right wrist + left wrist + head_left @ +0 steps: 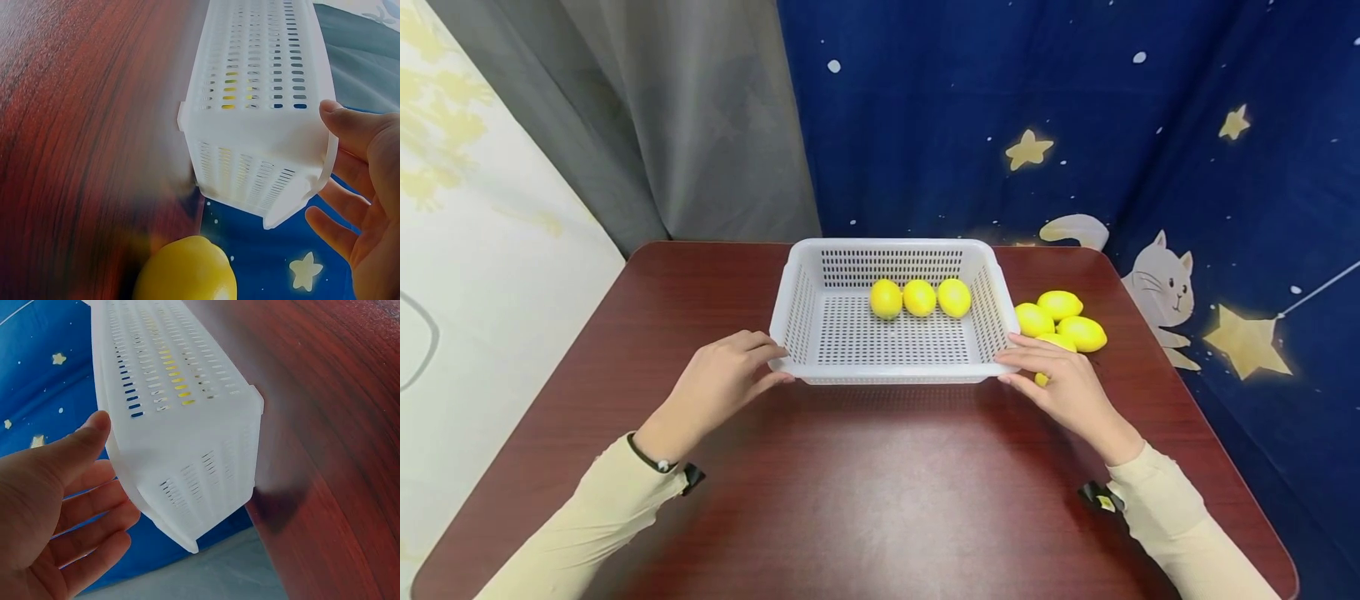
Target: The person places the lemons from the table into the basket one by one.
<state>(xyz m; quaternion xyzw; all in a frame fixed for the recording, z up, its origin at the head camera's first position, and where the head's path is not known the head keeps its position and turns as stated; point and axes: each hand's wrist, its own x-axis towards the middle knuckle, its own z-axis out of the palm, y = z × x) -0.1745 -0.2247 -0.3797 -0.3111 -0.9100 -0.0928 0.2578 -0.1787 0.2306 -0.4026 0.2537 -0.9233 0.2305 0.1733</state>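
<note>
A white perforated plastic basket point(891, 372) stands at the far middle of the table, with three yellow lemons point(920, 297) in a row inside it. My left hand point(722, 383) pinches the rim at the near left corner, thumb on the near side and fingers over the side edge. At the near right corner, my right hand point(1067, 387) grips the rim in the same way. Both wrist views show the basket's outer wall point(187, 437) with a thumb at its rim. Yellow shows through the slots.
Several loose lemons point(1082, 333) lie on the table just right of the basket, partly behind my right hand; one lemon point(187, 272) appears low in the right wrist view. The dark red wooden table point(880, 483) reaches back to a grey curtain point(722, 125) and a blue starry one point(925, 125).
</note>
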